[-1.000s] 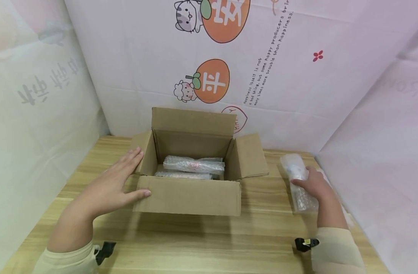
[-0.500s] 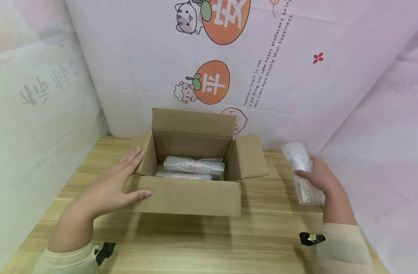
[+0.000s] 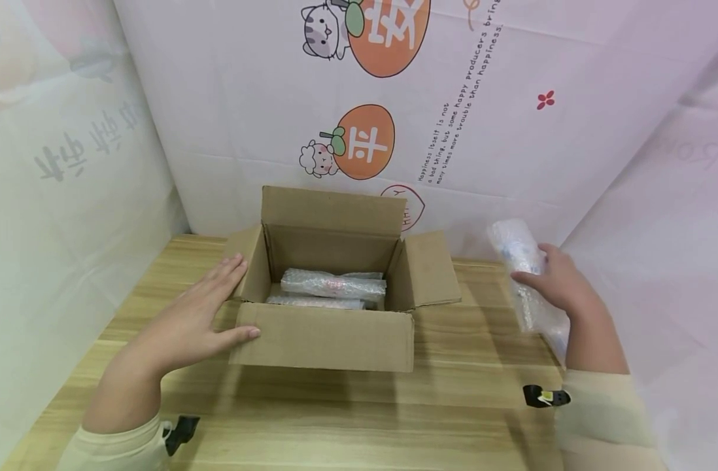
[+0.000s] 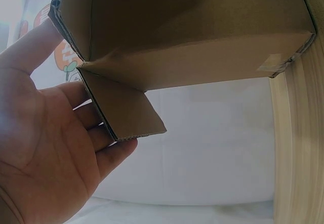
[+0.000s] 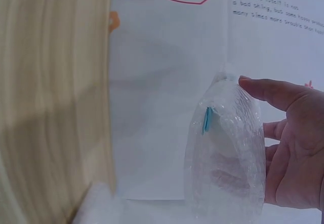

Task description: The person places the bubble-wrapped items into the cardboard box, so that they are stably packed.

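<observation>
An opened cardboard box (image 3: 326, 337) stands on the table with its flaps spread. My left hand (image 3: 185, 327) rests on it, fingers extended along the left flap (image 3: 241, 261) and thumb on the front flap. In the left wrist view the fingers lie beneath that flap (image 4: 124, 107). To the right of the box, my right hand (image 3: 562, 281) holds a bubble-wrapped package (image 3: 518, 252) raised above the table. The right wrist view shows the clear wrap (image 5: 223, 158) between thumb and fingers, with a small blue-green strip; its contents are unclear.
Inside the box lie bubble-wrapped packages (image 3: 324, 283), one on top of another. More clear wrap (image 3: 556, 333) lies at the table's right edge, partly hidden by the right arm. Printed white sheets (image 3: 482, 131) enclose the wooden table (image 3: 312, 418) at the back and sides.
My right hand has lifted the bubble-wrapped package off the table, up and slightly right. The wrap beneath has come into view. My left hand and the box have stayed put.
</observation>
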Demonstrator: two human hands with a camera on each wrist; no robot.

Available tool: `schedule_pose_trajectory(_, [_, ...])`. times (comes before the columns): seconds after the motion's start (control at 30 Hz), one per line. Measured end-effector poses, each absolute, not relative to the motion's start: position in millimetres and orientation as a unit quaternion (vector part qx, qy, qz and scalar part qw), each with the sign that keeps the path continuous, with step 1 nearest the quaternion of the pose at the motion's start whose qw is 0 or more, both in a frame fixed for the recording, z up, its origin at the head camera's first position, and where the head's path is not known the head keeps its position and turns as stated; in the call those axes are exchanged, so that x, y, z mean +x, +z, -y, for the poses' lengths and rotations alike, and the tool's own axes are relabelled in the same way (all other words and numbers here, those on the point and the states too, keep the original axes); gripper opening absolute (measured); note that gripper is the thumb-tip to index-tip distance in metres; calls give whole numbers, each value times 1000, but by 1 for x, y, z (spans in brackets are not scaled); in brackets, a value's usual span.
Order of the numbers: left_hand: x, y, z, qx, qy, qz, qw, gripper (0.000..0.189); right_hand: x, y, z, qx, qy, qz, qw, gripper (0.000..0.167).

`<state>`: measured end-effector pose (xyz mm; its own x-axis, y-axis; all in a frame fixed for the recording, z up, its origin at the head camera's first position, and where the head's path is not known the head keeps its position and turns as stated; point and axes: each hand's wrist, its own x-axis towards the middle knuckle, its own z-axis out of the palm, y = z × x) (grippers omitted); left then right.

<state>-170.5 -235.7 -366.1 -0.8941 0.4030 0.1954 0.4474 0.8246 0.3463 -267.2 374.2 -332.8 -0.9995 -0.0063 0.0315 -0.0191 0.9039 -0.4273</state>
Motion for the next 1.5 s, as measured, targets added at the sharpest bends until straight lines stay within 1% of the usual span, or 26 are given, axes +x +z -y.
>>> schedule_pose_trajectory(0.27, [-170, -365, 236, -222, -193, 954, 59, 103, -264, -297, -360, 20, 224, 974, 13, 105])
schedule_pose_trajectory(0.43, [-169, -365, 235, -222, -191, 954, 59, 103, -265, -279, -350, 37, 231, 972, 31, 104])
schedule_pose_trajectory(0.5, [-169, -365, 235, -222, -192, 954, 59, 103, -266, -273, -346, 43, 228, 972, 38, 103])
schedule_pose_trajectory(0.97, [-169, -365, 235, -221, -193, 954, 60, 103, -270, -238, -313, 65, 222, 972, 39, 103])
schedule_pose_trajectory(1.17, [-169, -364, 236, -220, -194, 954, 58, 103, -270, -223, -294, 101, 231, 966, 53, 99])
schedule_pose_trajectory(1.37, [-169, -364, 236, -220, -193, 954, 59, 104, -268, -211, -272, 142, 249, 957, 51, 94])
schedule_pose_trajectory(1.5, [-169, -364, 236, -220, -191, 955, 59, 104, -268, -204, -257, 162, 245, 954, 54, 94])
